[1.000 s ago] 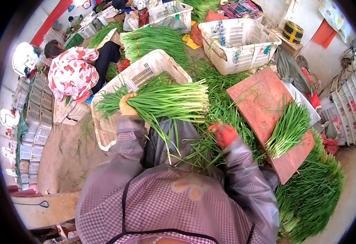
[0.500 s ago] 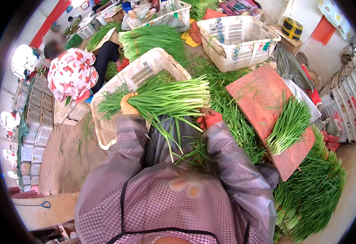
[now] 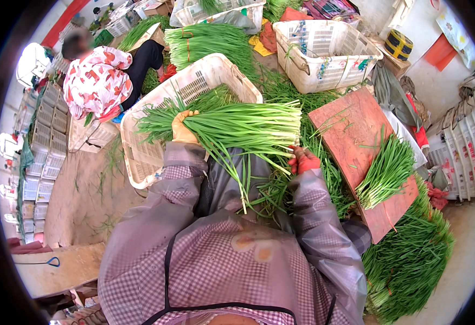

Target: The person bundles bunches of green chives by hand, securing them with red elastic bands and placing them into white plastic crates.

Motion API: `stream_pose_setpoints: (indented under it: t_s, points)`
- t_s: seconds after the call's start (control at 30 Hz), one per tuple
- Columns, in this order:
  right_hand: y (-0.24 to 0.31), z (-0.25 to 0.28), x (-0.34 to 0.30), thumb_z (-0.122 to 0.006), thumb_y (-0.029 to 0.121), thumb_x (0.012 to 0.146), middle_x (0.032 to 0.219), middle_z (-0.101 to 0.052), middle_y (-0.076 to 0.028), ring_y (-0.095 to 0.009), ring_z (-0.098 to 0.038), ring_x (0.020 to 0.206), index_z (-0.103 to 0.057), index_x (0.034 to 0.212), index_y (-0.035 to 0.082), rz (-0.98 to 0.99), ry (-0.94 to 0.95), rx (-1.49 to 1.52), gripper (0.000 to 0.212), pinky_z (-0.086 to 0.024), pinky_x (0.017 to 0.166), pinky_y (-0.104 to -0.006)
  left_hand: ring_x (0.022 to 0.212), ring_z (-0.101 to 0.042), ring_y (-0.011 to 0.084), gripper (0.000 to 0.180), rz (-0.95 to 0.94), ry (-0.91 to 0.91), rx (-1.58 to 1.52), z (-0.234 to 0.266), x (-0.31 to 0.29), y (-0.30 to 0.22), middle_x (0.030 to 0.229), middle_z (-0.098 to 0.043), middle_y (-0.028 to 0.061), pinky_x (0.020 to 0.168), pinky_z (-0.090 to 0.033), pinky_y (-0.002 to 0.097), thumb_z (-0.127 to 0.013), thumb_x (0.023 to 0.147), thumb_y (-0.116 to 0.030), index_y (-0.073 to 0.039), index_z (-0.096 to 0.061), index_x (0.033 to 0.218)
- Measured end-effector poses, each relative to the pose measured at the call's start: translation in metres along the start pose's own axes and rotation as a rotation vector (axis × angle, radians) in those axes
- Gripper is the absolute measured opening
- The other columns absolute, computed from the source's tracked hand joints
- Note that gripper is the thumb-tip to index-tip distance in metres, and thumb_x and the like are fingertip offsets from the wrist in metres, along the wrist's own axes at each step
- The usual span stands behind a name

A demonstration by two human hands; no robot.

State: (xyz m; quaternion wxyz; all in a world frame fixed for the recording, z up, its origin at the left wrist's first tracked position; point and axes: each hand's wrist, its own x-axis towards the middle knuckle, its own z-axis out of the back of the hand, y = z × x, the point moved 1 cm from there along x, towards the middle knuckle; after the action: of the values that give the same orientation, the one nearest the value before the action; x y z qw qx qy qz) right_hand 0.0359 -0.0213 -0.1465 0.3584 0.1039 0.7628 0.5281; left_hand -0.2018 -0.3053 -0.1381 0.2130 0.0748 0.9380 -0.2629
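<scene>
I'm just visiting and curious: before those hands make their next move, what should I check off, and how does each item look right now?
1. Left hand holding the bunch: ok, closed around its leafier part.
2. Right hand gripping a stalk: cannot tell; it is at the pale ends, but its grasp is unclear.
3. Stalks all lined up: not ok; a few droop below the bunch.
4. Room on the board: ok; its far part bears only stray leaves, with another bunch nearer.
5. Full contents of the crate visible: not ok; the held bunch hides part of it.
</scene>
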Motion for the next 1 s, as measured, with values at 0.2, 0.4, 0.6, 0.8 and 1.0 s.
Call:
stream_pose_setpoints:
  t_s: [0.2,0.4,0.6,0.8,1.0]
  points:
    - [-0.001,0.106,0.016,-0.064,0.026,0.088,0.075,-0.065,-0.008,-0.017,-0.058,0.055,-0.062,0.116,0.004,-0.09,-0.166,-0.323,0.036,-0.047,0.05,-0.0313,0.075,-0.058,0.0245,0.009,-0.068,-0.018,0.021,-0.011,-0.016,-0.004,0.078,-0.06,0.0098,0.076,-0.052,0.0387,-0.052,0.078,-0.012,-0.003,-0.054,0.078]
    - [0.043,0.037,-0.07,-0.078,0.039,0.071,0.129,-0.054,-0.022,-0.038,-0.051,0.12,-0.044,0.137,0.006,0.437,0.487,-1.24,0.081,-0.038,0.104,-0.0399,0.073,-0.057,0.0237,0.009,-0.104,-0.014,0.048,0.001,-0.004,-0.022,0.076,-0.06,0.0096,0.075,-0.052,0.0376,-0.052,0.079,-0.012,-0.003,-0.054,0.077]
    - [-0.002,-0.033,-0.105,-0.049,0.015,0.094,0.093,-0.066,-0.017,-0.026,-0.062,0.095,-0.065,0.113,0.004,0.373,1.036,-0.412,0.027,-0.049,0.092,-0.0389,0.074,-0.058,0.0258,0.011,-0.119,-0.016,0.069,-0.013,-0.012,-0.015,0.079,-0.06,0.0108,0.076,-0.052,0.0401,-0.052,0.079,-0.014,-0.003,-0.053,0.079]
    - [0.006,0.073,-0.02,-0.061,0.02,0.09,0.083,-0.068,-0.012,-0.015,-0.058,0.061,-0.067,0.098,0.004,-0.004,0.291,-0.421,0.019,-0.047,0.06,-0.028,0.076,-0.058,0.0286,0.013,-0.113,0.01,0.086,-0.01,-0.016,-0.02,0.081,-0.059,0.0119,0.078,-0.051,0.044,-0.052,0.079,-0.016,-0.003,-0.053,0.08]
    - [0.002,0.046,-0.035,-0.064,0.033,0.089,0.087,-0.068,-0.009,-0.018,-0.063,0.078,-0.062,0.119,0.008,0.882,0.144,-0.916,0.039,-0.05,0.072,-0.0297,0.075,-0.059,0.0296,0.012,-0.136,0.011,0.077,-0.014,-0.025,-0.016,0.079,-0.06,0.0118,0.079,-0.051,0.0448,-0.053,0.078,-0.015,-0.003,-0.052,0.077]
